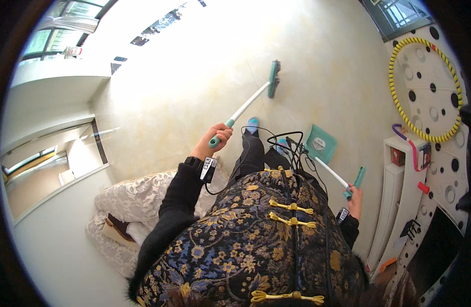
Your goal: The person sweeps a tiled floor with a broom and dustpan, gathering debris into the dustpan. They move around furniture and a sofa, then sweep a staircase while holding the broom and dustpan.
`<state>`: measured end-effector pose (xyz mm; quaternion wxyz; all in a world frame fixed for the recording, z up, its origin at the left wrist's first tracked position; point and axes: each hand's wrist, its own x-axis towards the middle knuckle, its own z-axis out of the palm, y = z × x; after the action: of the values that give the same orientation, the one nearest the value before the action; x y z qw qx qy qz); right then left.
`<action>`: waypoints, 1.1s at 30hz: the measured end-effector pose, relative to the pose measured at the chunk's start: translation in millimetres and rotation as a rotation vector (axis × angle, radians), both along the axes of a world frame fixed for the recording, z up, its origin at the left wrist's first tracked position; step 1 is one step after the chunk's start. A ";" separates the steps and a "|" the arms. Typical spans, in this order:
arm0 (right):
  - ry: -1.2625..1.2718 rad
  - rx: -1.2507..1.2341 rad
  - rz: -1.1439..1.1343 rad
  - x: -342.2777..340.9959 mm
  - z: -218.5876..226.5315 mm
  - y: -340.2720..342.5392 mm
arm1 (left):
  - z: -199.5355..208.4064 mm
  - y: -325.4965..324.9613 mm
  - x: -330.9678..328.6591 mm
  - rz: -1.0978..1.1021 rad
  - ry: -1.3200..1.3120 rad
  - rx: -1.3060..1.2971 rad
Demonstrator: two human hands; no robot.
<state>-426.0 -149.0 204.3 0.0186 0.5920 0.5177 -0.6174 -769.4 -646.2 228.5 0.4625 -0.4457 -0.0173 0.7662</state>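
My left hand (220, 137) is wrapped round the green grip of a broom (249, 104) with a white pole. Its green head with dark bristles (273, 79) rests on the pale floor ahead of my feet. At the right, my right hand (354, 196) grips the green-ended handle of a dustpan (321, 144). The pan is green with a pale round patch inside, and it lies by my right foot. Black cables (291, 146) hang in front of my legs, near the dustpan. A small device is strapped at each wrist.
A sofa with a patterned cover (135, 192) stands at the left. Along the right wall are a white cabinet (394, 189), a yellow-and-black hoop (393, 84) and a dark screen (436, 250). Bright light falls on the floor (194, 66) at the far left. My feet in blue footwear (253, 124) stand mid-floor.
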 end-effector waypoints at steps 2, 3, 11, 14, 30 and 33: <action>-0.021 0.014 -0.014 -3.7 2.7 1.6 | 1.3 -26.3 0.7 0.015 0.091 -0.098; -0.021 0.020 -0.029 -4.3 5.1 1.0 | -0.4 -40.2 -2.4 0.014 0.135 -0.129; 0.054 0.029 -0.192 -13.5 33.3 -23.2 | -57.6 -121.2 -185.1 -0.040 0.150 -0.508; 0.033 0.022 -0.247 -27.2 45.2 -33.6 | -82.3 -113.3 -258.7 -0.007 0.185 -0.547; 0.102 -0.028 -0.477 3.5 27.7 -60.1 | -52.4 151.6 -126.6 -1.101 0.575 -0.357; 0.102 -0.042 -0.535 9.7 18.9 -63.2 | -45.4 196.4 -170.7 -1.172 0.622 -0.363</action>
<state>-416.3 -212.2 223.2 -0.1591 0.6753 0.3302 -0.6400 -940.1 -449.8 183.1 0.7021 -0.2111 0.4887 0.4729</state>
